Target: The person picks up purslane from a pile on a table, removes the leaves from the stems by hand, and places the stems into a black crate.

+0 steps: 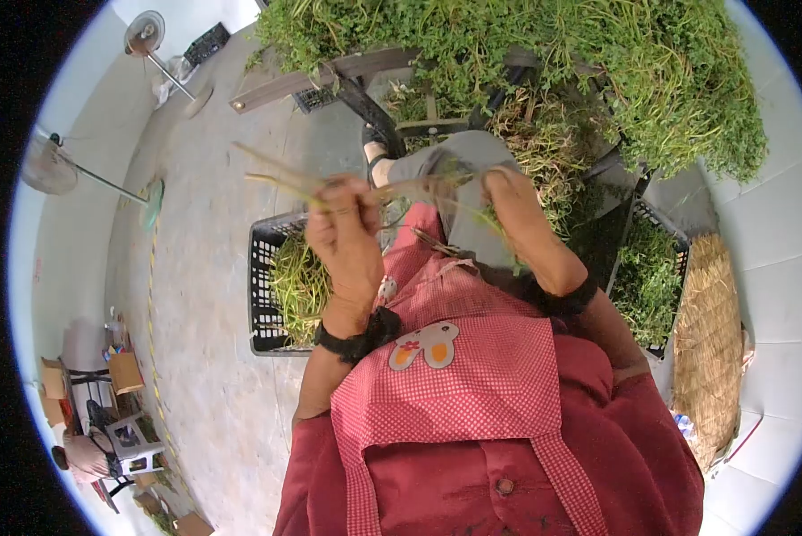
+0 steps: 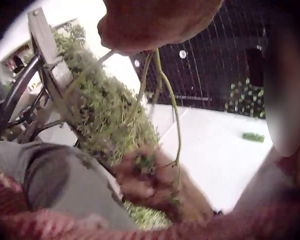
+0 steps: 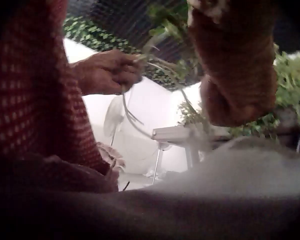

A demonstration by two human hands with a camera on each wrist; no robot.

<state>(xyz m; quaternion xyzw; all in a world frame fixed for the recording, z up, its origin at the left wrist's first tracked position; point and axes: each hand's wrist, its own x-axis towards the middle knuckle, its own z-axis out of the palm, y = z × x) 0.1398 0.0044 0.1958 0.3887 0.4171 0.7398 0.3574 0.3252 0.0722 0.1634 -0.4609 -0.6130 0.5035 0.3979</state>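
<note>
My left hand (image 1: 346, 239) grips a few long green stems (image 1: 280, 183), whose bare ends stick out to the left past the fingers. These stems stretch across toward my right hand (image 1: 528, 230), over the lap, blurred in the head view. In the left wrist view a thin forked stem (image 2: 176, 112) hangs below the left hand (image 2: 155, 25), and the right hand (image 2: 157, 182) has curled fingers around a leafy bit. The right wrist view shows leaves (image 3: 167, 30) beside the right hand (image 3: 235, 85), with the left hand (image 3: 107, 72) pinching the stem ends.
A big heap of leafy greens (image 1: 508, 40) covers the table ahead, its wooden edge (image 1: 285, 87) facing me. A black crate of stems (image 1: 260, 299) stands at left, another crate of greens (image 1: 642, 295) at right beside a straw mat (image 1: 709, 348). Fans (image 1: 144, 34) stand far left.
</note>
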